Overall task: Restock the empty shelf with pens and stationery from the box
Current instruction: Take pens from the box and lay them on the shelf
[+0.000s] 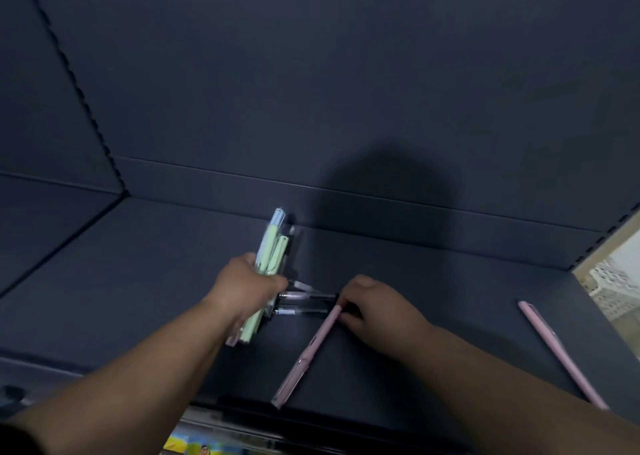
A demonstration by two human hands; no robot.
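Note:
My left hand (pixel 247 286) grips a bundle of pastel pens (pixel 272 247), green and pale blue, standing upright over the dark shelf (pixel 138 281). Clear pens with black parts (pixel 304 304) stick out sideways from that bundle toward the right. My right hand (pixel 372 311) rests on the shelf, its fingertips pinching the far end of a pink pen (pixel 306 354) that lies diagonally toward the shelf's front edge. A second pink pen (pixel 561 354) lies loose on the shelf at the right.
The shelf's dark back panel (pixel 311 91) rises behind the pens, with a notched upright (pixel 79 91) at the left. A white perforated basket (pixel 620 288) shows past the right end. Colourful packaging (pixel 204 446) sits on the level below.

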